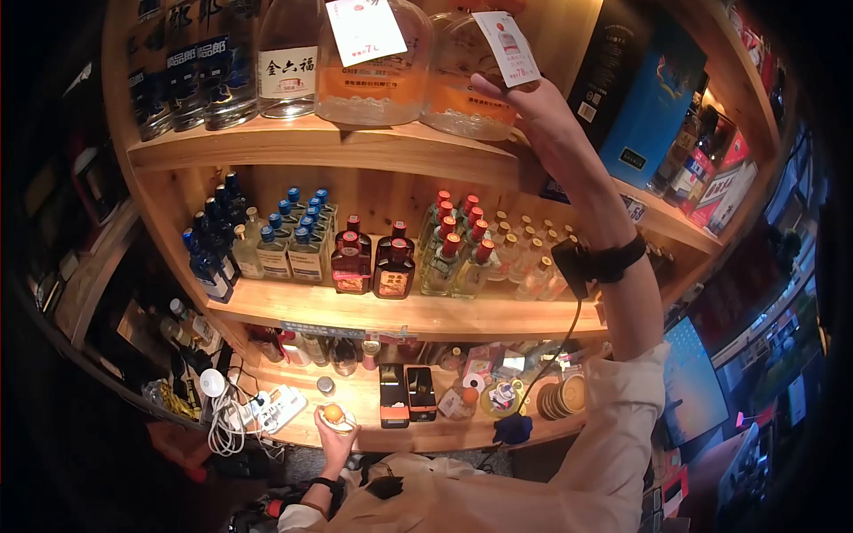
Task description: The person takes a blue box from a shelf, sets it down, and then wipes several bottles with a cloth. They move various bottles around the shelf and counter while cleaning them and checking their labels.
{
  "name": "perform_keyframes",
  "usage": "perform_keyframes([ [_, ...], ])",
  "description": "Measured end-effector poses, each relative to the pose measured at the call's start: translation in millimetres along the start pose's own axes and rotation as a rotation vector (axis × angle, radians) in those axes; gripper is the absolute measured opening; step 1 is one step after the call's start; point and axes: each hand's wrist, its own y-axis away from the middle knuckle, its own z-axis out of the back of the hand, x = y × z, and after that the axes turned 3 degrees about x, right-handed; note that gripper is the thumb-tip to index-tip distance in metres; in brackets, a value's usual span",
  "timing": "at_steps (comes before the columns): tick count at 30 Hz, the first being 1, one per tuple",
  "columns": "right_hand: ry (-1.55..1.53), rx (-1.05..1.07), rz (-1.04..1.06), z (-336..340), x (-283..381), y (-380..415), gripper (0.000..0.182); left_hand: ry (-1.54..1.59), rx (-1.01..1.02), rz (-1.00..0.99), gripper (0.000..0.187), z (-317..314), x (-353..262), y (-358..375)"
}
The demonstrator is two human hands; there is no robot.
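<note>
My right hand [539, 108] is raised to the top shelf, at the right side of a flat clear liquor bottle [460, 99] with an orange label. The thumb lies across the bottle's front and the fingers go out of sight behind it. A white price tag [507, 49] hangs over this bottle. A matching bottle [373, 89] with its own tag stands just left of it. Low down, my left hand [338, 435] is closed around a small pale object with a round orange top [333, 413], above the counter's front edge.
Several small bottles with blue, red and gold caps line the middle shelf [355, 306]. On the counter [355, 391] are two black-and-orange devices [407, 395], a power strip [280, 409] with white cables, and stacked round discs [555, 400]. A blue box [653, 115] stands at upper right.
</note>
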Motion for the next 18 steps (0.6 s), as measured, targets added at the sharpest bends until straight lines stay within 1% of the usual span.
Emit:
perform_keyframes([
  [2,-0.040,-0.007,0.005,2.1,-2.9,-2.8,0.048,-0.002,-0.005,-0.032,0.118,1.3,-3.4,-0.6],
  [3,-0.035,-0.001,0.048,3.2,-6.5,-4.7,0.046,-0.006,-0.005,-0.033,0.118,1.5,-4.2,-0.8],
  [4,-0.030,0.006,0.092,3.7,-8.7,-5.4,0.044,-0.001,-0.007,-0.024,0.118,1.1,-4.8,-1.2],
  [8,-0.034,-0.011,0.094,0.9,-5.1,-0.2,0.040,-0.004,-0.021,-0.006,0.118,-0.7,-6.0,-0.2],
  [10,-0.073,-0.002,0.157,3.1,-8.7,-2.4,0.036,-0.001,-0.018,0.004,0.118,0.3,-7.9,0.2],
  [14,-0.020,-0.005,0.133,5.1,-7.5,-2.7,0.038,0.014,-0.015,0.005,0.119,0.9,-10.9,1.0],
  [17,-0.056,0.011,0.174,4.1,-8.1,-2.9,0.039,0.011,0.000,0.011,0.120,2.5,-10.8,0.9],
  [18,-0.059,-0.029,0.171,2.5,-7.1,-1.7,0.041,0.009,-0.006,0.012,0.120,5.7,-11.1,0.7],
])
